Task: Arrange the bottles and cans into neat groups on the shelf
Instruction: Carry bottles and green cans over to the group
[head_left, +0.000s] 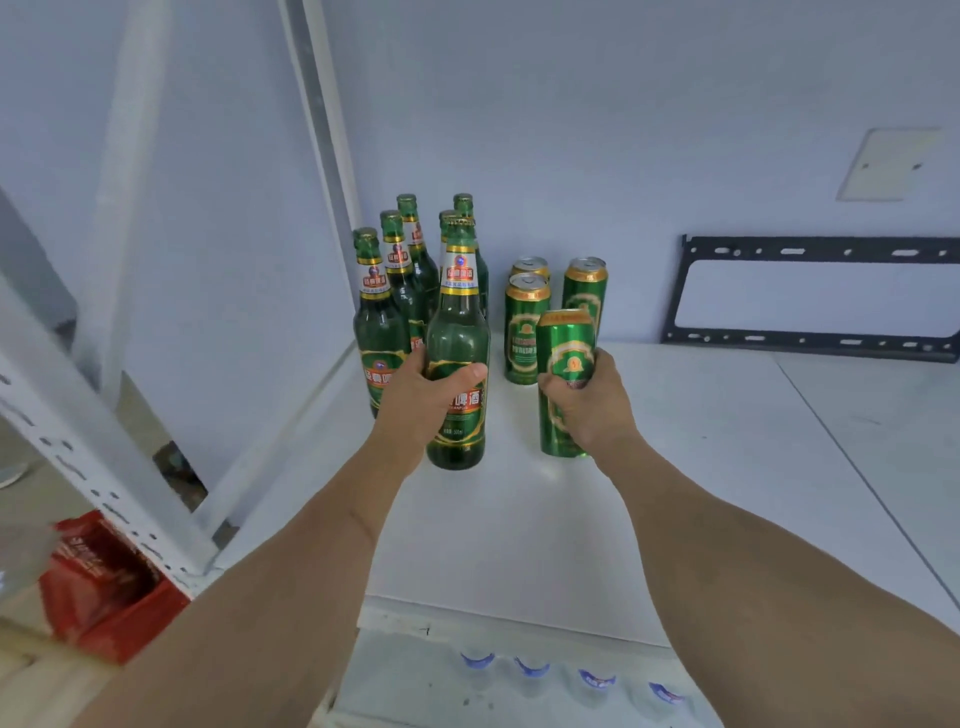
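Task is nearing done, I'd judge: five bottles (400, 291) are standing grouped at the shelf's (701, 441) back-left corner, three cans (540, 306) just beside them. Left hand (415, 400) is gripping a sixth bottle (457, 353), right hand (592, 400) is gripping a fourth can (563, 364), fingers wrapped, both arms reaching fwd, each item nr its group

Two bare forearms, no sleeves, left hand (415, 400), right hand (592, 405)
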